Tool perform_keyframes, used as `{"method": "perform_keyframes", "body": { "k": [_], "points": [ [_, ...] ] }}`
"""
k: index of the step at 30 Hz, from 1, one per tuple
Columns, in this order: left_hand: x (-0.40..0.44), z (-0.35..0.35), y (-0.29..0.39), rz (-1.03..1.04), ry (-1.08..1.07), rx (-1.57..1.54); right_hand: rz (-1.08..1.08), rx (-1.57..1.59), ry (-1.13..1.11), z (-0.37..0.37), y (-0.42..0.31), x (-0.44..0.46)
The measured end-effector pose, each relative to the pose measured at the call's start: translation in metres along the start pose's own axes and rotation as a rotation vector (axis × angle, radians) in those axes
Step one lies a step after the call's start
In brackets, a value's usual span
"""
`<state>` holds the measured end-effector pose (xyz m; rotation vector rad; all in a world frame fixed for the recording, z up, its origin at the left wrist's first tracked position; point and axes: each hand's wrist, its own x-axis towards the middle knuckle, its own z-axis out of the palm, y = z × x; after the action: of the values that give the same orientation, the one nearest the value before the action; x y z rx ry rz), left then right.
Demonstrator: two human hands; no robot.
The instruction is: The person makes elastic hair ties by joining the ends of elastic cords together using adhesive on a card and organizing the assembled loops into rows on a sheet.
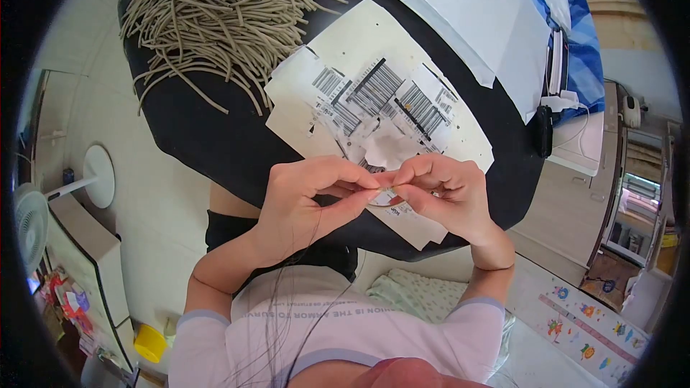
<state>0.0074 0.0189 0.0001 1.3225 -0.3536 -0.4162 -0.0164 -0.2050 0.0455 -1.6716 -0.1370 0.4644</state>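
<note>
My left hand and my right hand meet fingertip to fingertip above the near edge of the table. Each pinches with thumb and forefinger. Something very small seems to be between them, too small to make out. Right under my hands lies a flat cream cardboard sheet, with several overlapping barcode labels and torn white paper on it. Beyond my left hand, a large heap of thin beige cords covers the far left of the table, some ends trailing loose.
The table has a black cover. White plastic sheets lie along its far right side, by a dark object and a white charger with a cable. A fan stands at the left, and a yellow container sits low left.
</note>
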Motion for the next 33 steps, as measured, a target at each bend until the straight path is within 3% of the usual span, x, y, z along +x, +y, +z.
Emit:
{"method": "perform_keyframes", "body": {
  "k": [33],
  "points": [
    [0.001,-0.002,0.002,-0.003,-0.033,0.031,-0.004,-0.101,0.022,0.0,-0.002,-0.001]
  ]
}}
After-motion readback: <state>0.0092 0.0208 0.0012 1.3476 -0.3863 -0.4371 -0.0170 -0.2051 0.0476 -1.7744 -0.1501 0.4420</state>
